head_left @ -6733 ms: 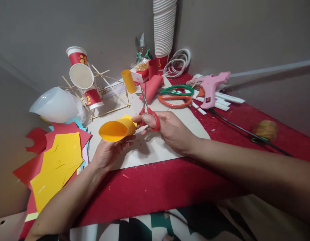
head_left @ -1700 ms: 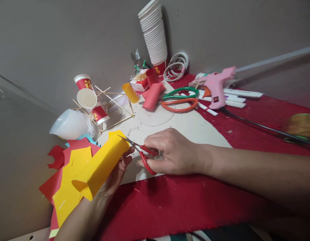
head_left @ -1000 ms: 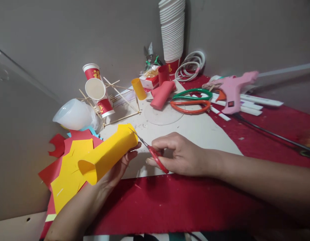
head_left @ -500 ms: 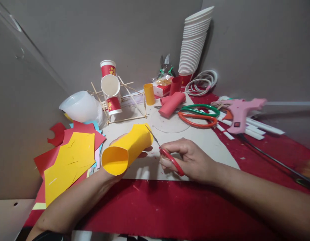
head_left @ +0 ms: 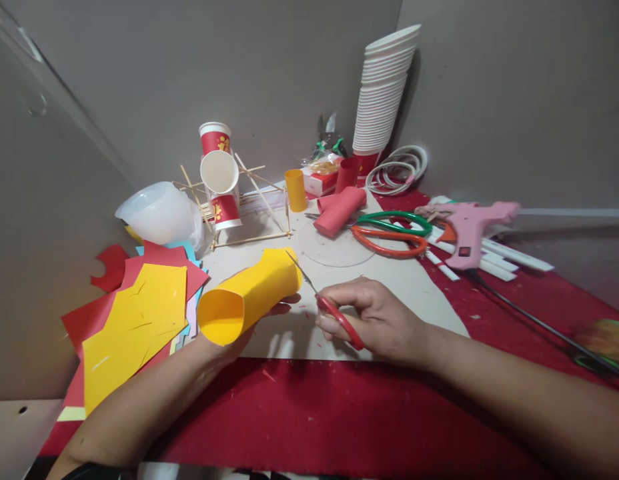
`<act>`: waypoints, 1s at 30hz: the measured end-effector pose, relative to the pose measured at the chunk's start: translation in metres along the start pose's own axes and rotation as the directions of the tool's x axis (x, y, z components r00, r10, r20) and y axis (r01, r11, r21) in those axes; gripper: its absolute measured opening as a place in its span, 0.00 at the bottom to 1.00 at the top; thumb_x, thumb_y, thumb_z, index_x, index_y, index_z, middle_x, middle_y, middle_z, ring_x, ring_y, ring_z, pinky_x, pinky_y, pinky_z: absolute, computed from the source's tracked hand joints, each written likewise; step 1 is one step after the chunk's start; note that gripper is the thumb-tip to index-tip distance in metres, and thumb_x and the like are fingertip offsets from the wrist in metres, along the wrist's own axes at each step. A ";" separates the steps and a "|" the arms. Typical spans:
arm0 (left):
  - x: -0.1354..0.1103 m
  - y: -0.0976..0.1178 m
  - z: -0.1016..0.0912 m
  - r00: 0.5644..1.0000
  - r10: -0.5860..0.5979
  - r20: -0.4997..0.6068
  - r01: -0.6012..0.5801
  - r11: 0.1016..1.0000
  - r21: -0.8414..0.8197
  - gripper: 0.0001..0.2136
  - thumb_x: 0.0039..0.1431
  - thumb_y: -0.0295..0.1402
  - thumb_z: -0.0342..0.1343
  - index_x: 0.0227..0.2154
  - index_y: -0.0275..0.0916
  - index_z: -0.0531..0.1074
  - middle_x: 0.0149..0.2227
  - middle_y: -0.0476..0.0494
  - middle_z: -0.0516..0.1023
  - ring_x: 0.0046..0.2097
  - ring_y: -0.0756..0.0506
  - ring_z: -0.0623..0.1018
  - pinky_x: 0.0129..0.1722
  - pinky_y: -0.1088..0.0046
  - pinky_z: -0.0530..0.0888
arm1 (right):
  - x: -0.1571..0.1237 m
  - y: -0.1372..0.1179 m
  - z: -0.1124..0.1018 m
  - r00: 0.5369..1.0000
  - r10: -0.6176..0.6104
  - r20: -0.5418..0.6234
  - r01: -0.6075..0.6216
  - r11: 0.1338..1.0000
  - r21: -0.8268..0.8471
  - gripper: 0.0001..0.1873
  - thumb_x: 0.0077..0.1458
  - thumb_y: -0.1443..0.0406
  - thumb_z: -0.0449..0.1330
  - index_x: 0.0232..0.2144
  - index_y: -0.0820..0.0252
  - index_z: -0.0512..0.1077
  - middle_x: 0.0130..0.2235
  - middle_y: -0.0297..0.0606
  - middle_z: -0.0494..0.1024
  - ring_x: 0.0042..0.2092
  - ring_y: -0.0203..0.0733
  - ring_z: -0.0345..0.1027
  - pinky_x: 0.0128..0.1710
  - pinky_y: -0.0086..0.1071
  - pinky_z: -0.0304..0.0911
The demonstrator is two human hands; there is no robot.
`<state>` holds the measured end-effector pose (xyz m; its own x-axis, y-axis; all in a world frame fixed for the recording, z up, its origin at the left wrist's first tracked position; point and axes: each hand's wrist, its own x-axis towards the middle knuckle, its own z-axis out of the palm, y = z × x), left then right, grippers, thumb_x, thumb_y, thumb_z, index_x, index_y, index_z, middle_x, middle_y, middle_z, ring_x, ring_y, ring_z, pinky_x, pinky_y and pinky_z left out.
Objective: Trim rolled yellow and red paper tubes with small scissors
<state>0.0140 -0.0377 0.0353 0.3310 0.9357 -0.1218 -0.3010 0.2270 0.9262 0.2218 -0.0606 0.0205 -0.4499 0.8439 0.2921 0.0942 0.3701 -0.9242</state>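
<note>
A yellow paper tube (head_left: 257, 288) lies along my left hand (head_left: 284, 305), which is wrapped round it from behind and below. Most of that hand is hidden by the tube; a few fingertips show past its far end. Between the fingers of my right hand (head_left: 367, 320) are the red handles of a small pair of scissors (head_left: 339, 317). Its thin blades point up and left and meet the far end of the tube. Whether the blades are apart there I cannot tell. Both hands are above a pale board (head_left: 399, 307).
Left lie coloured paper sheets (head_left: 139, 327) and a white translucent bowl (head_left: 162, 213). Behind stand paper cups (head_left: 219, 172) in a stick frame (head_left: 252, 238), red paper tubes (head_left: 339, 211) and a tall cup stack (head_left: 382, 100). Large scissors (head_left: 389, 241) and a pink glue gun (head_left: 467, 230) lie right.
The whole view has shifted slightly, so most things sit a little further left. My left hand's yellow tube has turned a little; the scissors remain at its far end.
</note>
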 end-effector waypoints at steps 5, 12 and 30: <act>-0.002 0.002 0.007 0.998 0.021 -0.067 -0.021 1.000 0.002 0.20 0.43 0.43 0.71 0.38 0.38 0.80 0.36 0.41 0.84 0.35 0.42 0.84 0.35 0.69 0.80 | 0.000 -0.002 0.001 0.996 0.079 0.045 -0.082 0.995 0.056 0.26 0.55 0.48 0.60 0.17 0.59 0.59 0.20 0.31 0.63 0.24 0.32 0.57 0.25 0.28 0.56; 0.004 0.003 0.005 0.995 -0.037 -0.097 0.037 0.999 0.002 0.19 0.45 0.44 0.69 0.36 0.36 0.80 0.32 0.39 0.83 0.31 0.41 0.83 0.31 0.69 0.80 | -0.001 -0.001 -0.001 0.997 0.070 0.027 -0.072 0.995 0.073 0.26 0.54 0.50 0.62 0.17 0.59 0.59 0.19 0.30 0.63 0.23 0.31 0.56 0.24 0.28 0.55; 0.000 0.002 0.007 0.997 0.055 -0.048 -0.054 0.998 0.010 0.21 0.34 0.42 0.75 0.31 0.37 0.79 0.31 0.44 0.83 0.33 0.43 0.83 0.34 0.69 0.80 | -0.001 0.003 0.004 0.994 0.113 0.008 -0.113 0.983 0.146 0.24 0.52 0.51 0.64 0.18 0.59 0.61 0.20 0.30 0.62 0.24 0.33 0.57 0.25 0.28 0.55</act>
<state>0.0200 -0.0395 0.0396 0.2706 0.9587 -0.0880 -0.3092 0.1731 0.9351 0.2192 -0.0616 0.0166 -0.4435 0.8773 0.1837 0.0140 0.2117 -0.9772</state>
